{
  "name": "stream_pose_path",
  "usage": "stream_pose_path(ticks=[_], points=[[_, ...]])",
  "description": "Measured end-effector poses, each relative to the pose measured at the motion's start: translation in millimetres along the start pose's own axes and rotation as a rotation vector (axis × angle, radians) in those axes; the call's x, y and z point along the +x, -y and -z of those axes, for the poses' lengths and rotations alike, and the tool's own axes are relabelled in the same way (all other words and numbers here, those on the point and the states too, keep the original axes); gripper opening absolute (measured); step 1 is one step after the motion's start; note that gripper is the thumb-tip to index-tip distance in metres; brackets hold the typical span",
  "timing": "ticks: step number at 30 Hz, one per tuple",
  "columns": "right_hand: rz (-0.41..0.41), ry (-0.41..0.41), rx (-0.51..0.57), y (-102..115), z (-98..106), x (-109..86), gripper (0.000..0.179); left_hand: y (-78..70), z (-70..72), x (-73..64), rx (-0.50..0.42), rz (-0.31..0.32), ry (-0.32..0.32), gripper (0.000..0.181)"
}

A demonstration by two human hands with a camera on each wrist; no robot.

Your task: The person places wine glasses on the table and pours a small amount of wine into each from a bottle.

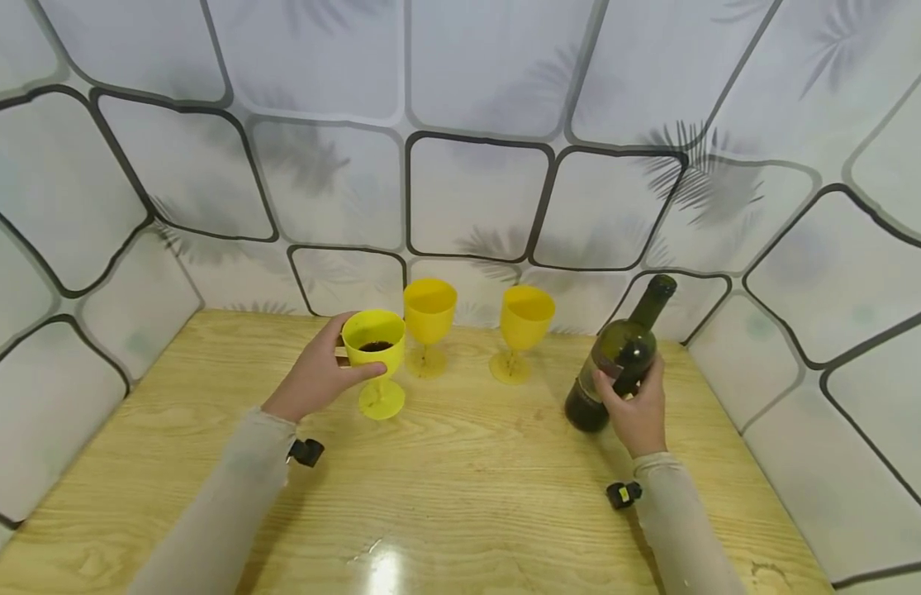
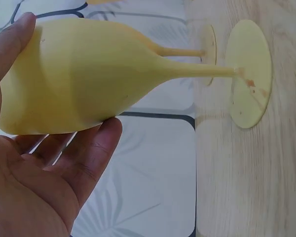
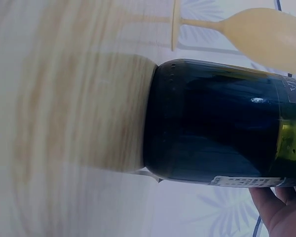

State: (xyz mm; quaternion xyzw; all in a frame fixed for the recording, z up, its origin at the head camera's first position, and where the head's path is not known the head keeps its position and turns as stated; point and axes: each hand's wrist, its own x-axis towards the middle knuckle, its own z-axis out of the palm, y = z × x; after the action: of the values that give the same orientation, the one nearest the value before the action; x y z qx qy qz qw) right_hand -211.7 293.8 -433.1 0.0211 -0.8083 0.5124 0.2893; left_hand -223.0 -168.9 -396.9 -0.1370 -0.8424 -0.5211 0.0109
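Note:
My left hand (image 1: pixel 307 380) holds a bright yellow goblet (image 1: pixel 391 357) by its bowl, thumb on the near side. Dark liquid shows inside the bowl. In the left wrist view the goblet's round foot (image 2: pixel 249 74) is at the tabletop, its underside hidden. On the right, my right hand (image 1: pixel 642 413) grips a dark green wine bottle (image 1: pixel 619 347) round its body. The bottle is uncapped as far as I can see, and its base meets the table or is very close to it. Part of its label is covered by the fingers.
Two more yellow goblets, one behind the held goblet (image 1: pixel 429 314) and one further right (image 1: pixel 525 321), stand near the patterned back wall (image 1: pixel 475 198). The light wooden table (image 1: pixel 460 496) meets walls at left, back and right.

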Motion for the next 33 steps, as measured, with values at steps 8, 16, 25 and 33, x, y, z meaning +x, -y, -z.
stream_pose_path(ticks=[8,16,25,33], points=[[0.004,0.000,0.000,14,2,-3.4,0.080,5.3,7.9,8.4,-0.017,0.041,-0.074,0.104],[-0.009,0.028,-0.002,-4,0,1.5,0.082,12.7,11.3,14.5,-0.025,0.036,-0.180,0.096],[-0.015,0.065,0.027,-5,1,0.6,0.081,16.7,6.9,24.0,0.005,-0.012,-0.337,0.093],[-0.005,0.087,0.043,-7,0,2.0,0.081,23.9,6.5,33.9,-0.032,0.034,-0.394,0.099]])
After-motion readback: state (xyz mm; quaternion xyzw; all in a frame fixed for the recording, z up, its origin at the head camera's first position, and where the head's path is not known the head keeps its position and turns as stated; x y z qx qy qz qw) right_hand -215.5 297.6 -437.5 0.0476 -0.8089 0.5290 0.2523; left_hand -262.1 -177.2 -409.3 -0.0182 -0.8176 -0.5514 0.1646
